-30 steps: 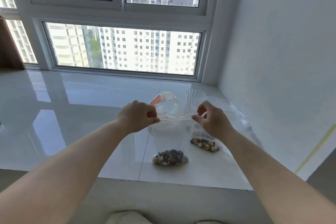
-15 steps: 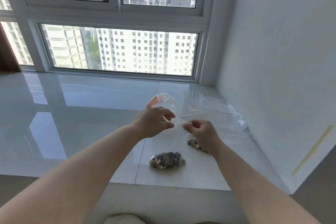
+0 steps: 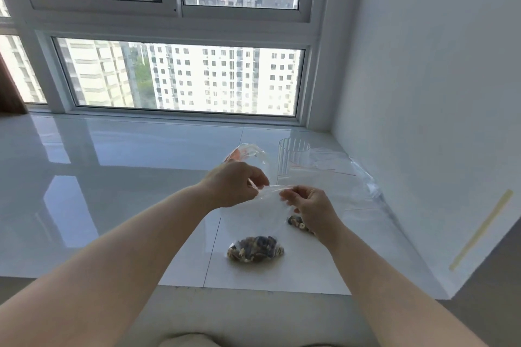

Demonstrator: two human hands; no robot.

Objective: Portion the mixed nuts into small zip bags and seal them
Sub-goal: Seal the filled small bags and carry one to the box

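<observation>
Left hand (image 3: 235, 184) & right hand (image 3: 311, 205) both pinch zip bag (image 3: 262, 214) top, nuts (image 3: 255, 248) at btm.

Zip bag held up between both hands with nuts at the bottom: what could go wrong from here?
1. The left hand and right hand pinch only the top strip of the zip bag; a gap left in the seal could let the nuts spill later.
2. The clear cup stands just behind the hands; a wide pull could knock it over.
3. The second nut bag lies partly under the right wrist and could be swept aside.
</observation>
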